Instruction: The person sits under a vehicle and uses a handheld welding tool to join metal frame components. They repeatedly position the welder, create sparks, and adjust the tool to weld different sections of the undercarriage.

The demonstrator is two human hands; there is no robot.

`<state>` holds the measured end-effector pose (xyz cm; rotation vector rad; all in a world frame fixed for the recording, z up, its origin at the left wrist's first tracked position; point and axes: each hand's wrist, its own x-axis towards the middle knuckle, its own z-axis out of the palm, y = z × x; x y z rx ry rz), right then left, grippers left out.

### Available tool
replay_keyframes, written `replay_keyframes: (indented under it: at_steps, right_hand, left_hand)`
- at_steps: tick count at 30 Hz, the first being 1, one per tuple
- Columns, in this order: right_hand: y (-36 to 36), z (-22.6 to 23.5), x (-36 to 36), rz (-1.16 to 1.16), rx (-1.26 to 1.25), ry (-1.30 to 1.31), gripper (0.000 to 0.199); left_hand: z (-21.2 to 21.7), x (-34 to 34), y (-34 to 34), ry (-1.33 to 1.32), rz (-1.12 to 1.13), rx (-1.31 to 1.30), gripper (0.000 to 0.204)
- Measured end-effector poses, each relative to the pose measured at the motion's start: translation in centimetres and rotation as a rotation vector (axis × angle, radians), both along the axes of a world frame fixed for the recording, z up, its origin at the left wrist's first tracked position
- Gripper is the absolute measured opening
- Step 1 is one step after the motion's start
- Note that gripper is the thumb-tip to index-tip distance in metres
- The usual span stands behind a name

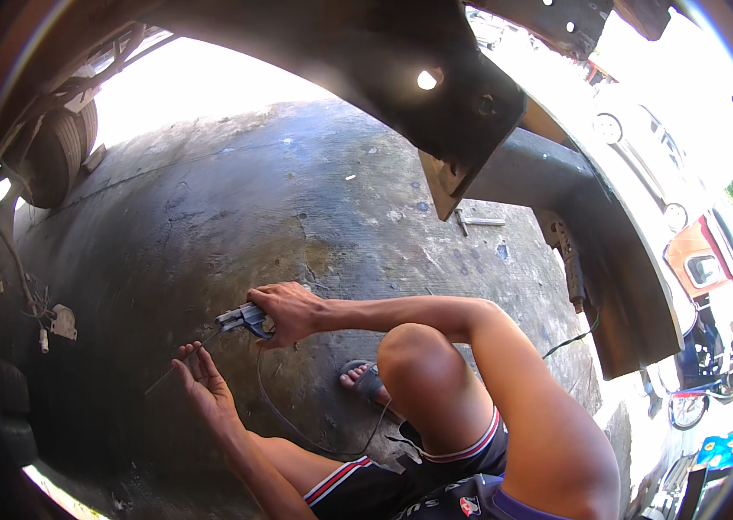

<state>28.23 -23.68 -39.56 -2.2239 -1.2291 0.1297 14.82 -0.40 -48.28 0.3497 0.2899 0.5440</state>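
A worn black rubber tyre [54, 156] stands far to the upper left of the grey metal electrode holder with a clamp head [243, 319], under the dark vehicle body. Below and left of the holder, the left hand [201, 377] is open, palm up, with its fingers [188, 354] spread and touching the thin straight welding rod [177, 368]. The rod's long axis runs diagonally: its free end points down and left toward the stained concrete floor [236, 199], its upper end goes up right into the holder. The right hand [290, 312] is closed around the holder's handle. A thin black cable [297, 429] hangs down from the holder. Right of it, a foot in a grey sandal [364, 380] rests on the floor.
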Motion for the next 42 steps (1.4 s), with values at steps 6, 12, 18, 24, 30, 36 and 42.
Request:
replay_keyframes:
  at_steps: [6,12,18,24,30,36,42]
  right_hand:
    - [-0.2,-0.2,0.5,0.08,-0.058,0.006,0.043]
    - [-0.6,0.1,0.7,0.129,-0.06,-0.067,0.046]
    - [-0.5,0.5,0.8,0.174,-0.012,-0.154,0.047]
    - [-0.1,0.3,0.7,0.222,0.151,-0.127,0.041]
    - [0.0,0.3,1.2,0.268,0.067,-0.144,0.043]
    - [-0.3,0.5,1.1,0.216,0.044,-0.109,0.04]
    - [-0.3,0.6,1.0,0.234,0.087,-0.107,0.04]
  left_hand:
    - [0.0,-0.5,-0.2,-0.085,0.023,-0.013,0.029]
    - [1.6,-0.6,-1.4,0.076,0.11,0.049,0.035]
    - [2.4,-0.5,-1.5,0.11,0.076,0.015,0.033]
    - [1.8,-0.5,-1.5,0.066,0.029,-0.011,0.029]
    - [1.4,-0.5,-1.3,0.023,-0.003,-0.017,0.028]
    - [1.4,-0.8,-0.8,-0.059,0.014,-0.064,0.028]
    - [2.1,-0.9,-1.3,0.018,0.054,0.016,0.028]
